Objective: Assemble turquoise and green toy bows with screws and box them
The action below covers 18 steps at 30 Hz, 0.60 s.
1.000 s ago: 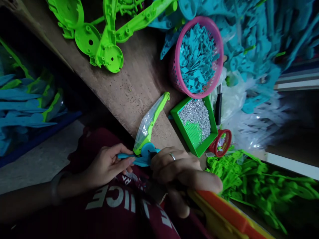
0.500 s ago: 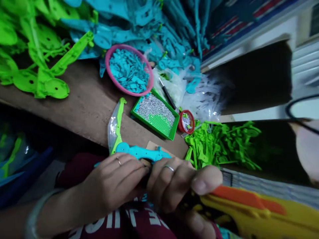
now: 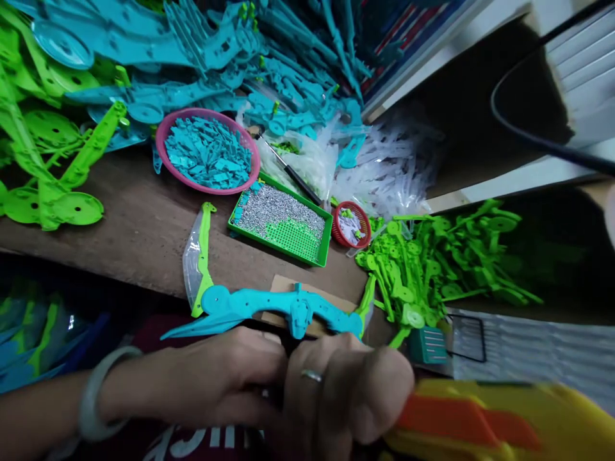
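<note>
A toy bow [image 3: 254,302] lies along the front edge of the table, partly on cardboard, with a teal middle and green limbs; clear plastic shows at its left limb. Just below it, my left hand [image 3: 240,362] is closed, fingers curled against my right hand; a tiny metallic glint shows there, but what it holds is hidden. My right hand [image 3: 336,390] wraps round the dark front of a yellow and orange power drill [image 3: 461,419], which is blurred and runs off the lower right. The drill's tip is out of sight.
Behind the bow stand a green tray [image 3: 293,240] of small screws, a pink bowl [image 3: 211,186] of teal pieces and a red basket [image 3: 353,237]. A black-handled screwdriver [image 3: 302,182] lies behind the tray. Green parts [image 3: 423,269] pile up right, teal parts [image 3: 206,51] behind.
Both hands have drawn down off the toy bow, leaving its teal middle uncovered. The drill has come down with my right hand. The view has shifted somewhat.
</note>
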### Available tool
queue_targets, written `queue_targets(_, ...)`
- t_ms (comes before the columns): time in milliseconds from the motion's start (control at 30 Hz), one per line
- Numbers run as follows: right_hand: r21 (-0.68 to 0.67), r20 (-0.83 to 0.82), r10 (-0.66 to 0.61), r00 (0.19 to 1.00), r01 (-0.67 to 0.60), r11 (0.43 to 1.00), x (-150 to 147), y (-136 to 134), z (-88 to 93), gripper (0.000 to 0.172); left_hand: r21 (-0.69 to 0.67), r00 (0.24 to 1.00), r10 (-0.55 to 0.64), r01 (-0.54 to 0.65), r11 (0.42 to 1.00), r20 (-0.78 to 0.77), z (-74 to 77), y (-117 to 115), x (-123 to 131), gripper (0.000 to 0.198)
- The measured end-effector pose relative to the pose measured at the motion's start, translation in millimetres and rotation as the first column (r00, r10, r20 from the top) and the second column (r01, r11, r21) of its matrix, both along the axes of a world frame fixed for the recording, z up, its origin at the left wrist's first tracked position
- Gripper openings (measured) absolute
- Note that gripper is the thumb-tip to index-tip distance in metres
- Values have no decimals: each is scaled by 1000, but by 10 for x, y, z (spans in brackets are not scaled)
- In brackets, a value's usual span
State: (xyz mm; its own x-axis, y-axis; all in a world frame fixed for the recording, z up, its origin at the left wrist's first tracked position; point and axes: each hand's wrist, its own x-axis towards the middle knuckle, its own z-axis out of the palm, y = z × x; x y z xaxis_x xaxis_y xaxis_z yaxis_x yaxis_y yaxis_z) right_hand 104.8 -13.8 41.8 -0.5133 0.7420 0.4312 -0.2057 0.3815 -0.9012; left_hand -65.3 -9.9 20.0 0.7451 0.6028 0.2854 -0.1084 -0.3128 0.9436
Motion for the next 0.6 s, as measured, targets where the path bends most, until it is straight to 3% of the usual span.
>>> queue_targets(33,8,-108,-30,994,31,999,-20,21,-35,43,98,990,139,-136,986,-27,-33,-21,26,17)
queue_targets(67,17,-213,-76,974,82,997,-52,59,-78,42,237,954,297,-281,930,-32,-83,-48,59,17)
queue_targets(100,22,-290,-127,949,139,990,-89,109,-123,39,382,899,439,-402,832,-9,-146,-74,94,18)
queue_targets(167,29,-300,-212,930,231,973,-153,221,-199,34,594,791,609,-519,615,61,-269,-105,152,18)
queue_targets(200,24,-284,-228,931,245,969,-171,271,-222,33,637,761,644,-537,553,83,-312,-102,166,18)
queue_targets(233,12,-277,-221,935,234,972,-178,314,-233,33,634,744,664,-549,544,75,-332,-86,167,18)
queue_targets(267,1,-287,-182,941,190,982,-174,346,-232,35,590,745,666,-554,588,36,-328,-60,155,18)
queue_targets(300,-17,-308,-137,942,138,990,-163,367,-222,37,507,772,636,-539,672,-21,-302,-26,131,17)
queue_targets(367,-40,-383,-52,922,40,998,-132,387,-181,41,270,876,466,-422,866,-126,-210,47,70,11)
queue_targets(433,-78,-413,-18,911,-16,997,-110,385,-139,41,107,946,293,-280,954,-137,-120,95,27,9)
queue_targets(500,-103,-391,-32,920,-9,995,-110,373,-120,39,116,952,285,-273,955,-110,-83,99,29,15)
queue_targets(600,-60,-363,-109,925,93,994,-125,351,-148,38,240,881,467,-438,866,-75,-123,55,78,18)
